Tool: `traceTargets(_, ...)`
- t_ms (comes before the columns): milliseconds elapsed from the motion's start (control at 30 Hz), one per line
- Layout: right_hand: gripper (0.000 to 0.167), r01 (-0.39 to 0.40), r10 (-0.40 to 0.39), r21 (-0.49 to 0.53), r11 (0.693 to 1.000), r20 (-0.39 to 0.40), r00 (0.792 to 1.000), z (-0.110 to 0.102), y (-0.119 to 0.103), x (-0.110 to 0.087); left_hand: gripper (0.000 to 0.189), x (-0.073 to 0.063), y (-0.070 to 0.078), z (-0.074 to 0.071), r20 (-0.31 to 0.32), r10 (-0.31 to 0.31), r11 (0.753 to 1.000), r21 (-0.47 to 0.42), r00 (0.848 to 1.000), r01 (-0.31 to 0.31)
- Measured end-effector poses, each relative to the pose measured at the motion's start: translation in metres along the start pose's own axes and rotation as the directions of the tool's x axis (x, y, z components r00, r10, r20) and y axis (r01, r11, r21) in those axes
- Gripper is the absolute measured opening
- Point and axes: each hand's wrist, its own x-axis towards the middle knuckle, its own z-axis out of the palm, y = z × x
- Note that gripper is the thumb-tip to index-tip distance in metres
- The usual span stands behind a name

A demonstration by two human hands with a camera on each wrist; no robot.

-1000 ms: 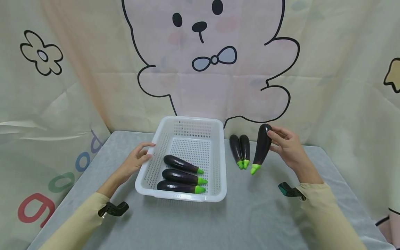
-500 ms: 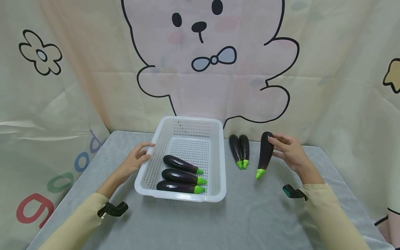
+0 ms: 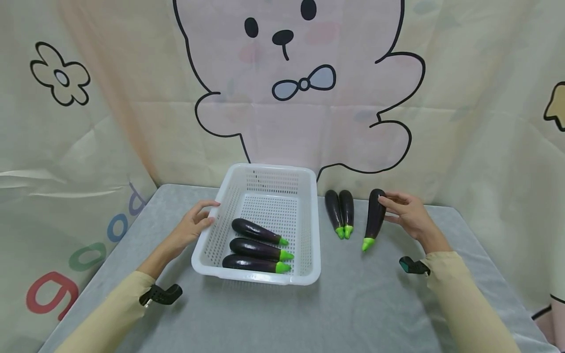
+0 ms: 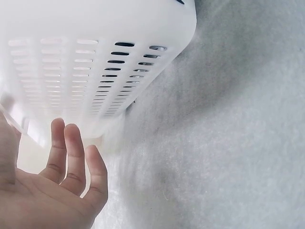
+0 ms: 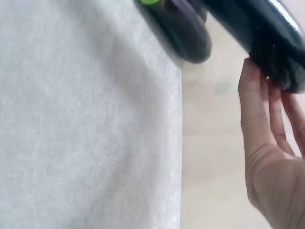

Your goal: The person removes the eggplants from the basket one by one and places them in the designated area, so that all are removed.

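Note:
A white perforated plastic basket (image 3: 311,220) holds three dark eggplants, the upper one (image 3: 256,230), the middle one (image 3: 253,249) and the lowest one (image 3: 247,263), all with green stems to the right. My left hand (image 3: 192,223) grips the basket's left rim by thumb and index finger; in the left wrist view its other fingers (image 4: 74,157) stay loosely bent beside the slotted wall. Another eggplant (image 3: 375,215) is pinched near its thick end between the thumb and fingers of my right hand (image 3: 408,213), green stem pointing down toward me. The right wrist view crops this eggplant (image 5: 267,33).
Two more eggplants, a left one (image 3: 334,214) and a right one (image 3: 346,214), lie side by side between basket and right hand. Grey cloth covers the table (image 3: 335,314). A printed curtain (image 3: 476,122) hangs behind its back edge.
The eggplant in my right hand has come lower and slightly right, mostly in the first half second. My left hand, the basket and the other eggplants stay in place.

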Motion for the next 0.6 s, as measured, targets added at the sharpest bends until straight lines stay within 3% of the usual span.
traceTargets(267, 0.039, 0.003, -0.003, -0.049, 0.999, 0.010, 1.000, -0.008, 0.008, 0.011, 0.044, 0.001, -0.001, 0.001, -0.012, -0.014, 1.000, 0.005, 1.000, 0.014)
traceTargets(467, 0.038, -0.017, 0.017, -0.015, 1.000, -0.006, 1.000, -0.010, 0.012, 0.020, 0.045, 0.000, -0.001, 0.002, -0.013, -0.017, 1.000, 0.011, 1.000, 0.017)
traceTargets(600, 0.049, -0.042, 0.042, -0.040, 0.998, -0.018, 0.999, -0.010, 0.014, 0.027, 0.044, 0.001, -0.001, 0.001, -0.014, -0.015, 1.000, 0.001, 1.000, 0.015)
